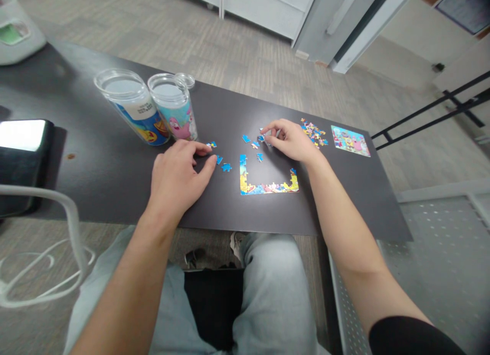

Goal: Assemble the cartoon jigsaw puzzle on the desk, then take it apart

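Observation:
On the dark table lies a partly assembled jigsaw border (pixel 268 190), a U of joined puzzle pieces with its gap at the far side. My left hand (pixel 179 171) rests left of it, thumb and index finger apart, beside several loose blue pieces (pixel 226 167). Beyond the border, my right hand (pixel 289 139) has thumb and index finger drawn together on a small puzzle piece (pixel 261 138), partly hidden by the fingertips. More loose blue pieces (pixel 246 139) lie just left of those fingertips.
Two clear-topped printed tubs (pixel 174 112) stand behind my left hand, near a clear lid (pixel 186 80). A pile of pieces (pixel 314 134) and a picture card (pixel 350 140) lie at the right. A black device (pixel 25 166) and white cable (pixel 72 227) are at the left.

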`<action>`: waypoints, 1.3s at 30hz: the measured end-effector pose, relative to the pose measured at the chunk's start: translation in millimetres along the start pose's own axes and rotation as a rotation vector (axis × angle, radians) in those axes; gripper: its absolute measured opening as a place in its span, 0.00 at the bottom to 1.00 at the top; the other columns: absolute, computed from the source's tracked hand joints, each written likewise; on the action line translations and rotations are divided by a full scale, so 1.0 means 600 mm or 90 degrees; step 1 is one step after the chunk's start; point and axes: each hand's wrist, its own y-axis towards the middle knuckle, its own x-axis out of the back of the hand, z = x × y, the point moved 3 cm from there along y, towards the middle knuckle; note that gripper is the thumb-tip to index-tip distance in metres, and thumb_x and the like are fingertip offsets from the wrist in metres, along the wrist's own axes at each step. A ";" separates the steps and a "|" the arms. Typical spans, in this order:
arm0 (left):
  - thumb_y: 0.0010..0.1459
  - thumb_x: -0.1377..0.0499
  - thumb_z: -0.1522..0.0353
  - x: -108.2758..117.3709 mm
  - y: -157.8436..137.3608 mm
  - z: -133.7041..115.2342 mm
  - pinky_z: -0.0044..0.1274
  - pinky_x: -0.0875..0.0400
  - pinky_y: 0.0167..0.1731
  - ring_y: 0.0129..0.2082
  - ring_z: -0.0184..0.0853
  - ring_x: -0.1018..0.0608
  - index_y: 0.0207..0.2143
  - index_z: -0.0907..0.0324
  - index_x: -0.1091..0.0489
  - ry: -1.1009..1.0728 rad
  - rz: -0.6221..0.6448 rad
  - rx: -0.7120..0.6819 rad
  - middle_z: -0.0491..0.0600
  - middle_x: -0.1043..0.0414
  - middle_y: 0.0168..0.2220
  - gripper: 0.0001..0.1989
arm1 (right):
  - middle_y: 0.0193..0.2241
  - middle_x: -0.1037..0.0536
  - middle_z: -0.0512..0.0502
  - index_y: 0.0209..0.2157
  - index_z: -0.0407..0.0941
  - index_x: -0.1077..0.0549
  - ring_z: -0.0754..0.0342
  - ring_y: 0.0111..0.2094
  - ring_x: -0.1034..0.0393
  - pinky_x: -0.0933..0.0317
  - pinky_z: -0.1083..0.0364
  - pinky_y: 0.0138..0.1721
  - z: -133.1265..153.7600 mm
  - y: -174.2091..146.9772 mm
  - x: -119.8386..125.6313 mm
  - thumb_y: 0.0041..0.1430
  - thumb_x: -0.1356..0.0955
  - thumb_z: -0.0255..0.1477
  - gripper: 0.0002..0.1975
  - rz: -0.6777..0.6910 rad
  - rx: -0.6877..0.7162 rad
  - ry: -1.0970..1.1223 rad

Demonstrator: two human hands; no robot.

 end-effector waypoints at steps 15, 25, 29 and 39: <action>0.73 0.34 0.52 0.000 0.000 -0.001 0.45 0.23 0.55 0.47 0.49 0.15 0.51 0.49 0.17 0.004 0.003 0.001 0.55 0.10 0.57 0.14 | 0.41 0.18 0.46 0.48 0.52 0.12 0.45 0.36 0.32 0.28 0.41 0.51 -0.019 0.001 0.008 0.74 0.22 0.29 0.05 -0.057 -0.012 -0.009; 0.73 0.34 0.54 0.000 0.000 -0.002 0.44 0.22 0.54 0.46 0.49 0.15 0.51 0.49 0.17 0.004 0.007 0.001 0.54 0.10 0.57 0.13 | 0.38 0.20 0.46 0.53 0.53 0.09 0.41 0.40 0.28 0.26 0.38 0.56 -0.024 0.012 -0.013 0.76 0.20 0.31 0.08 -0.079 0.000 -0.052; 0.74 0.34 0.53 0.000 0.000 0.000 0.45 0.22 0.55 0.47 0.50 0.15 0.52 0.48 0.17 0.004 0.006 0.000 0.54 0.10 0.57 0.13 | 0.43 0.17 0.45 0.48 0.53 0.12 0.44 0.39 0.28 0.25 0.40 0.54 -0.026 0.015 -0.016 0.71 0.18 0.30 0.07 -0.084 -0.018 0.000; 0.73 0.33 0.53 0.000 -0.001 -0.002 0.45 0.23 0.55 0.46 0.49 0.15 0.51 0.48 0.17 -0.003 0.002 0.009 0.53 0.10 0.58 0.12 | 0.36 0.17 0.48 0.43 0.52 0.18 0.47 0.37 0.28 0.31 0.46 0.42 0.008 0.002 -0.003 0.67 0.17 0.41 0.12 -0.007 -0.049 0.176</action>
